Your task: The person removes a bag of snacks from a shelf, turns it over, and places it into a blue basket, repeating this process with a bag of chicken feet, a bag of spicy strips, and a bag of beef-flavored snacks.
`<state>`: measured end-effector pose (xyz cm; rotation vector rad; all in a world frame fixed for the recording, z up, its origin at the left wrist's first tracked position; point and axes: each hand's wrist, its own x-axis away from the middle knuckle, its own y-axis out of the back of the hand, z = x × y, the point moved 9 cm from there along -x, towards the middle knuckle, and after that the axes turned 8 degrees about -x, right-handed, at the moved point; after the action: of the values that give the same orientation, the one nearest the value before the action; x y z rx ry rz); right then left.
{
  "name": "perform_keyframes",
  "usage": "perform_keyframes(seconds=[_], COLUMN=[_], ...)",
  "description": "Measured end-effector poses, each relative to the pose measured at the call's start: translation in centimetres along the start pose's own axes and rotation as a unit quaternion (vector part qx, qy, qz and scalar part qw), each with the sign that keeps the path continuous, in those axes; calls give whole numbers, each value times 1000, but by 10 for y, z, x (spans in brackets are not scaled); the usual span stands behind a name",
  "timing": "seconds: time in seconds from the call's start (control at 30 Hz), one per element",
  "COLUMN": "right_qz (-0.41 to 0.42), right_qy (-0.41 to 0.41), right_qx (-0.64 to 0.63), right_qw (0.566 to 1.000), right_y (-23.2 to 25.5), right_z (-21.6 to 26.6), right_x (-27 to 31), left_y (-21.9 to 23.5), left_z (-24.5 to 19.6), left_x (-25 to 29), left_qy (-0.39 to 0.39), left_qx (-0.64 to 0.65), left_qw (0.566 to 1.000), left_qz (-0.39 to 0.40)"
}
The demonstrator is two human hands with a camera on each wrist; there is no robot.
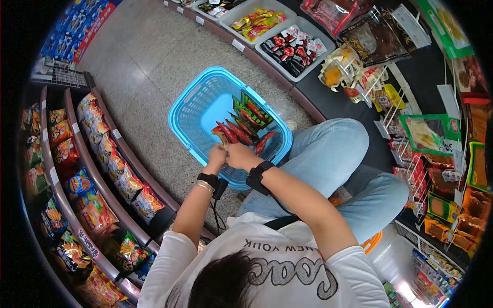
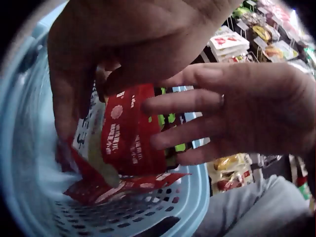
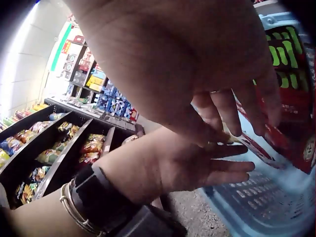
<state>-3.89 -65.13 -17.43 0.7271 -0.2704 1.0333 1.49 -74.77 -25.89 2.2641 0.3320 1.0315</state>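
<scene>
Both hands meet over the near side of a blue plastic basket (image 1: 181, 110). My left hand (image 1: 216, 156) and my right hand (image 1: 241, 155) pinch the near end of a small red and yellowish packet (image 1: 220, 135) between them. Several fingers of each hand stick out straight in the wrist views. Inside the basket lie several red packets (image 1: 227, 132) and black-and-green packets (image 1: 251, 110), side by side along its right half. Red packaging (image 2: 133, 128) with white print shows below my hands in the left wrist view.
Shelves of bagged snacks (image 1: 110, 149) curve along the left. At the right stands a black display with grey bins (image 1: 292, 51) and hanging packs (image 1: 429, 131). The person's bent knees (image 1: 328, 149) are just right of the basket, which stands on a speckled floor (image 1: 133, 66).
</scene>
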Motion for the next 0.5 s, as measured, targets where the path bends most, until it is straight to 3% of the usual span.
perform_keyframes(seconds=[0.1,0.2,0.3,0.4,0.5], right_qz=[-17,-50,-65,-61,-75], right_qy=[-28,-41,-41,-41,-32], right_qx=[-18,-30,-40,-65,-84], right_qw=[999,997,996,995,993], right_y=[22,30,50,53,63], right_z=[-1,-16,-14,-20,-18], right_x=[6,-1,8,6,11], left_y=[-15,-35,-22,-18,-27], left_z=[-2,29,8,-10,14], left_x=[-11,-47,-34,-7,-18], left_qy=[7,-20,12,49,66], left_qx=[-45,-67,-121,-144,-159], left_qw=[998,997,992,978,978], left_qz=[51,13,37,144,116])
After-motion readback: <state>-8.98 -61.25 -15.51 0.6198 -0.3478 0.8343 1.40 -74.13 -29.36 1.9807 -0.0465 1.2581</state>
